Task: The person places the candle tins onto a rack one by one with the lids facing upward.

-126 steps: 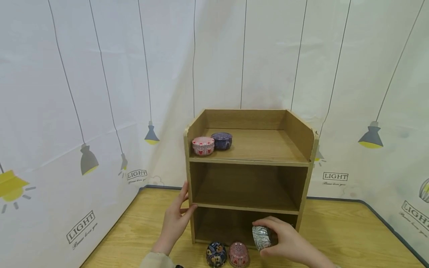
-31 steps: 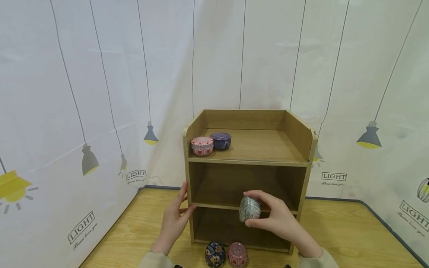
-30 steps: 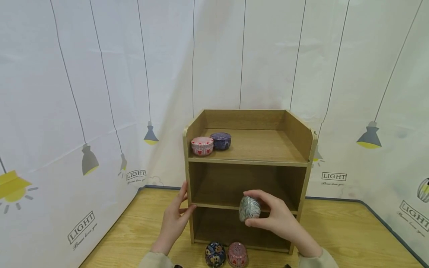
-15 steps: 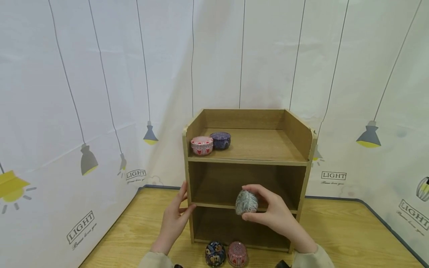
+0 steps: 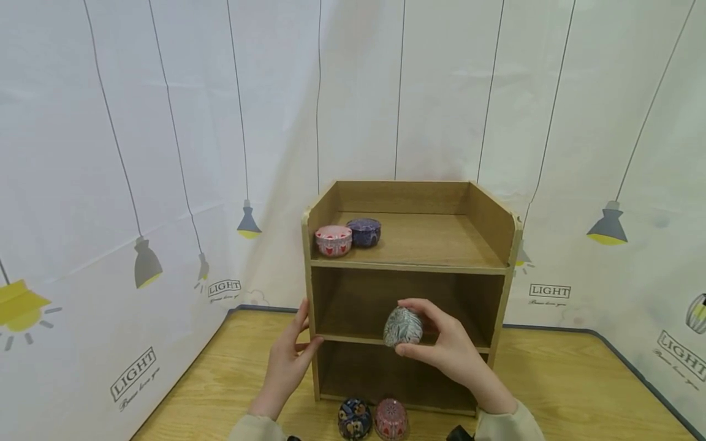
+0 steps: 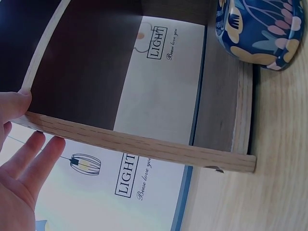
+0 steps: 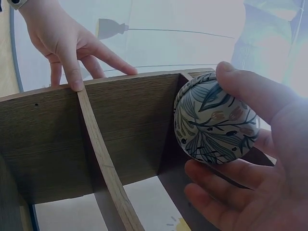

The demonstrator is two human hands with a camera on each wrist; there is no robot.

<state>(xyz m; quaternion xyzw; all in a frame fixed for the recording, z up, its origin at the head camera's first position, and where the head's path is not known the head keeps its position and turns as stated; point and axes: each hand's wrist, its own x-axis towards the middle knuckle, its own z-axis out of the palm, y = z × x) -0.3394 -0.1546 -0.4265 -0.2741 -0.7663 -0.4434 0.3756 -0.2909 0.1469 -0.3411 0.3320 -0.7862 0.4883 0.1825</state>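
In the head view my right hand [image 5: 448,343] pinches a round tin [image 5: 403,326] with a grey-green leaf pattern between thumb and fingers, in front of the middle shelf's edge. The right wrist view shows flowers and leaves on the tin's face [image 7: 216,120], which is tilted toward the camera. My left hand [image 5: 288,355] grips the left side panel of a wooden shelf unit [image 5: 410,267], thumb at the middle board's front edge and fingers on the outer side. A pink tin with red hearts [image 5: 333,241] and a dark purple tin [image 5: 364,233] stand together at the top shelf's left.
A dark blue flowered tin [image 5: 355,419] and a pink patterned tin [image 5: 391,419] sit side by side on the wooden table [image 5: 573,380], before the unit's bottom edge. Behind the unit hangs a pale backdrop [image 5: 441,92] printed with lamps.
From low in front of the bottom compartment, my right hand has raised the leaf-patterned tin up and to the left, turning it. My left hand keeps its place on the side panel.
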